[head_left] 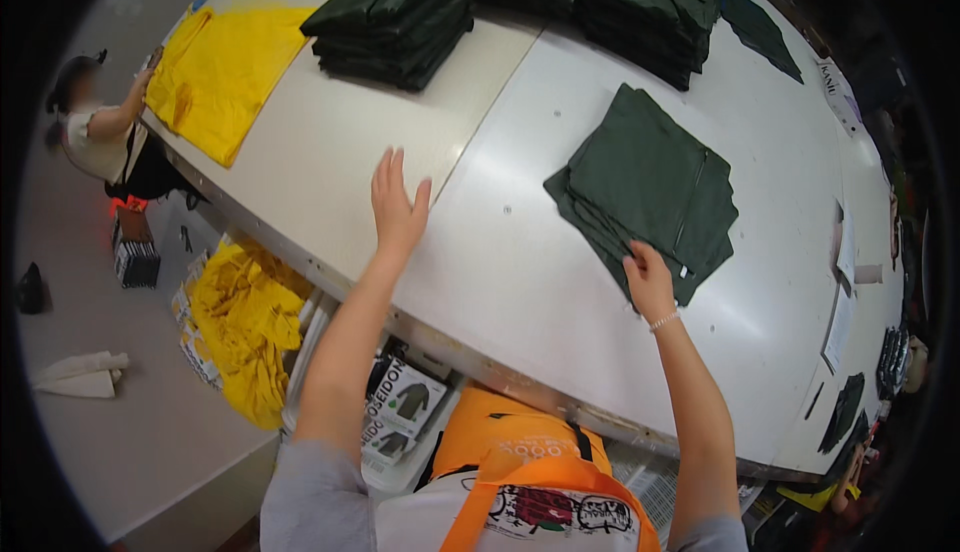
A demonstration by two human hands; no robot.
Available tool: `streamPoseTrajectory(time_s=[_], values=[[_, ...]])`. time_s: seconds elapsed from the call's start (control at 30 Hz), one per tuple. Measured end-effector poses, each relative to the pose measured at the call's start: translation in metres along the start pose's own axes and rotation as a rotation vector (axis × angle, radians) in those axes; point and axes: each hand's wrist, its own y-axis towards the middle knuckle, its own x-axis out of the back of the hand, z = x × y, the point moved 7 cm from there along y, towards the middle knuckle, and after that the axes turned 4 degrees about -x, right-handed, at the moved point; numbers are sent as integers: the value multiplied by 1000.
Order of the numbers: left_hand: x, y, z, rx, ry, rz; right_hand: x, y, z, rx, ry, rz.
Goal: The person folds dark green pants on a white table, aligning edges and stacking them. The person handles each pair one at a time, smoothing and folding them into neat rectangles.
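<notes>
My left hand (398, 210) hovers over the pale table near the seam between two boards, its fingers spread and nothing in them. At the near edge of a small pile of folded dark green garments (650, 177), my right hand (650, 280) has its fingers curled on the top garment's edge. The pile lies slightly askew, with lower layers fanning out at its left. A zip-like line and a small white tag show on the top piece. Whether the fingers grip one layer or several is hidden.
Stacks of folded dark green garments (395, 27) stand along the far side of the table (500, 252). At the far left a person (105, 142) handles a yellow garment (225, 77). Yellow garments (250, 322) fill a container below the table edge. Papers (838, 327) lie at the right.
</notes>
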Motion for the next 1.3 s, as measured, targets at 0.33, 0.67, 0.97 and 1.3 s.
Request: streamPoseTrajectory(time_s=[0.33,0.67,0.97,1.3], values=[[-55,303,46,-208,857,-47,57,48,-39,-40,-261,-251],[-77,337,84,-25,779,364,39,55,-55,-66,-348,-244],[7,218,-6,-183,695,248,34,53,-57,16,-420,-248],[-13,-212,-195,-526,98,610,-25,-74,-57,-720,972,359]])
